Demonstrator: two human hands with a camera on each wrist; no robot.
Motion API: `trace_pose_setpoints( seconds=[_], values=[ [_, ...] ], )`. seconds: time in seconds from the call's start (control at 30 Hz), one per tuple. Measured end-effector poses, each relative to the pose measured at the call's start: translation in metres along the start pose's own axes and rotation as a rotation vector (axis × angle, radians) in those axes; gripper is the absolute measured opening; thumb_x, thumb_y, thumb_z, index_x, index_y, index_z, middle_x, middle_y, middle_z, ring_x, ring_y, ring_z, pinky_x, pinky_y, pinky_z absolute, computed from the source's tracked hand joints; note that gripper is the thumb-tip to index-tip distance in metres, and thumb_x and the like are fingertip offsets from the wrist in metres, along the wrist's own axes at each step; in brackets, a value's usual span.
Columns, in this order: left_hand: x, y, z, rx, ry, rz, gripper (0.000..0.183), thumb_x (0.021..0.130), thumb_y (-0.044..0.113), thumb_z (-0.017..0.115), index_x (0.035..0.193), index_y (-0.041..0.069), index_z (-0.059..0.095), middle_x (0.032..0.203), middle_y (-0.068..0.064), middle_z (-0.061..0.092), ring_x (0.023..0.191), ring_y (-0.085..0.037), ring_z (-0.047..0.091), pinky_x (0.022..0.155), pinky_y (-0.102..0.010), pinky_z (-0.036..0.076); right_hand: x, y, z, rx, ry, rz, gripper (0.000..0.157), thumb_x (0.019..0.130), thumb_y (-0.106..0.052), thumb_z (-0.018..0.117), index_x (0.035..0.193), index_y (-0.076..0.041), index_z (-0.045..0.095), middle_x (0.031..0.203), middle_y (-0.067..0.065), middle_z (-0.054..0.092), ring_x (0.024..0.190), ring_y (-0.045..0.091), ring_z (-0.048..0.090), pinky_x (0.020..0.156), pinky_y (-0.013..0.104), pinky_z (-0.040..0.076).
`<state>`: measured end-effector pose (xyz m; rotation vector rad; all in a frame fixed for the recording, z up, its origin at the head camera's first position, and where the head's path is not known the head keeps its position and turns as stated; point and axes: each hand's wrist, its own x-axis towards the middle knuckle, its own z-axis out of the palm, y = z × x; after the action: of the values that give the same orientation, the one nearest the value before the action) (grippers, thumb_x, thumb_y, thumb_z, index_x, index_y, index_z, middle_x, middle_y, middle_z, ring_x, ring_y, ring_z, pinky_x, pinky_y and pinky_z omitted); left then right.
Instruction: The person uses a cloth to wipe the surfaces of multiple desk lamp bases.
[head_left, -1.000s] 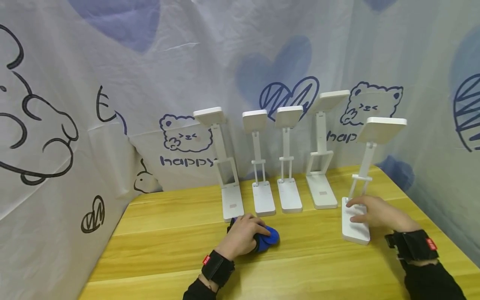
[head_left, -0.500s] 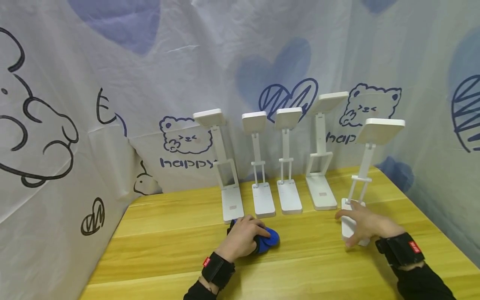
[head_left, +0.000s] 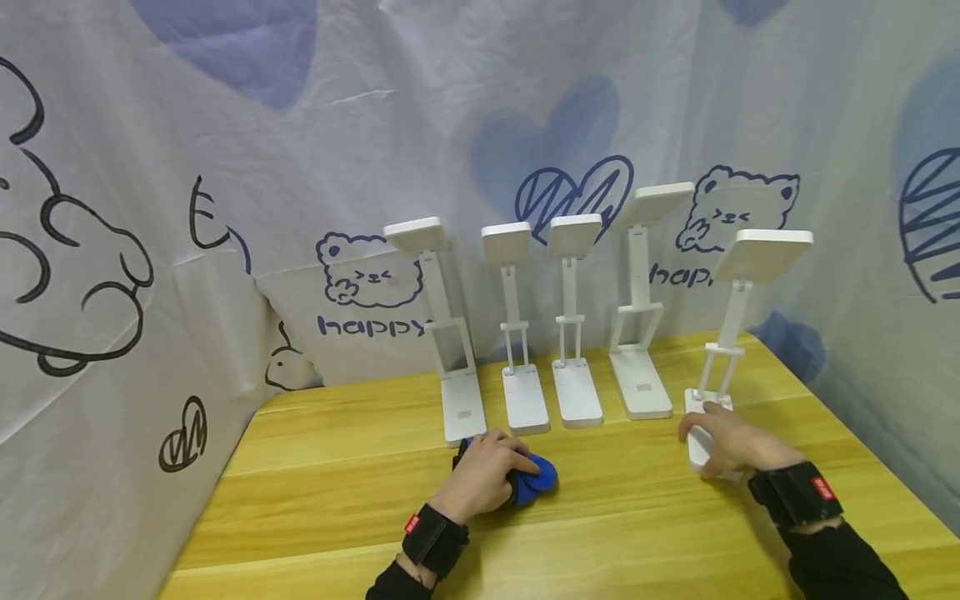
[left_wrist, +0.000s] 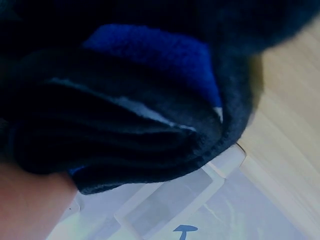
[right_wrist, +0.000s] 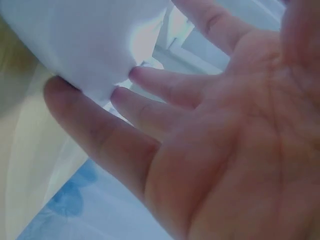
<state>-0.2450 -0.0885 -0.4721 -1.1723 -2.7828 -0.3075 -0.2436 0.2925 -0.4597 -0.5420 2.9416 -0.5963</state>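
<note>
My left hand (head_left: 486, 473) grips a folded blue and black cloth (head_left: 538, 482) against the table, in front of the lamps. In the left wrist view the cloth (left_wrist: 155, 57) shows a blue plush side and dark folded layers. At the right, my right hand (head_left: 731, 442) holds the base of a white folding desk lamp (head_left: 765, 254), thumb on the near side and fingers over the far side. The right wrist view shows fingertips at the edges of the lamp base (right_wrist: 90, 40), the palm held off it. The lamp stands upright with its head raised.
Several other white desk lamps stand in a row at the back: one at the left (head_left: 463, 404), two in the middle, and one (head_left: 641, 387) beside the held lamp. Behind them hangs a printed curtain (head_left: 450, 125). The wooden table (head_left: 337, 475) ends near the right-hand curtain.
My right hand has shifted from over the lamp base to both its sides. The rightmost lamp has slid slightly away from me. The left hand and cloth have not moved.
</note>
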Motion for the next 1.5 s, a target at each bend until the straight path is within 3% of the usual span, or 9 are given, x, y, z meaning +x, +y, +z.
trace_pose_setpoints(
  seconds=[0.33,0.6,0.73,1.1,1.23,1.5],
  values=[
    [-0.001,0.000,0.002,-0.006,0.000,0.005,0.047,0.083,-0.006,0.057,0.108,0.030,0.073,0.114,0.003,0.065,0.105,-0.020,0.051,0.093,-0.049,0.043,0.006,0.010,0.003,-0.043,0.019,0.035,0.037,0.064,-0.005,0.078,0.096,-0.008,0.062,0.126,0.047,0.037,0.113,0.061,0.035,0.091,0.068,0.037],
    [0.000,0.000,0.002,-0.015,-0.027,0.014,0.052,0.080,-0.009,0.057,0.112,0.030,0.071,0.117,0.002,0.063,0.105,-0.020,0.050,0.094,-0.049,0.042,0.007,0.016,0.005,-0.035,0.068,-0.006,0.029,0.071,-0.019,0.079,0.094,-0.010,0.063,0.125,0.047,0.039,0.114,0.061,0.037,0.089,0.068,0.037],
    [0.000,0.000,0.003,-0.015,-0.032,0.026,0.053,0.079,-0.009,0.058,0.114,0.030,0.070,0.117,0.002,0.063,0.105,-0.020,0.050,0.090,-0.047,0.043,0.009,0.020,0.004,-0.010,0.093,-0.027,0.029,0.071,-0.018,0.078,0.093,-0.009,0.062,0.124,0.048,0.040,0.113,0.061,0.036,0.088,0.069,0.037],
    [0.000,0.000,0.002,0.002,-0.037,0.031,0.055,0.078,-0.008,0.059,0.115,0.030,0.069,0.114,0.002,0.063,0.100,-0.019,0.049,0.087,-0.045,0.044,0.021,0.028,0.001,0.048,0.043,0.049,0.052,0.075,-0.020,0.076,0.118,0.004,0.060,0.135,0.048,0.028,0.119,0.062,0.027,0.093,0.072,0.030],
    [-0.001,0.000,0.002,-0.005,-0.039,0.029,0.056,0.078,-0.009,0.059,0.115,0.031,0.069,0.113,0.002,0.063,0.098,-0.019,0.049,0.086,-0.043,0.045,0.025,0.032,0.001,0.056,0.035,0.038,0.052,0.076,-0.018,0.075,0.120,0.005,0.059,0.135,0.047,0.028,0.119,0.061,0.027,0.095,0.072,0.029],
    [0.000,-0.001,0.002,-0.016,-0.032,0.021,0.055,0.079,-0.008,0.058,0.114,0.032,0.069,0.113,0.003,0.064,0.096,-0.019,0.049,0.087,-0.043,0.044,0.033,0.040,0.003,0.072,0.096,0.007,0.046,0.077,-0.008,0.072,0.118,0.010,0.059,0.134,0.045,0.033,0.119,0.059,0.031,0.097,0.070,0.029]
  ],
)
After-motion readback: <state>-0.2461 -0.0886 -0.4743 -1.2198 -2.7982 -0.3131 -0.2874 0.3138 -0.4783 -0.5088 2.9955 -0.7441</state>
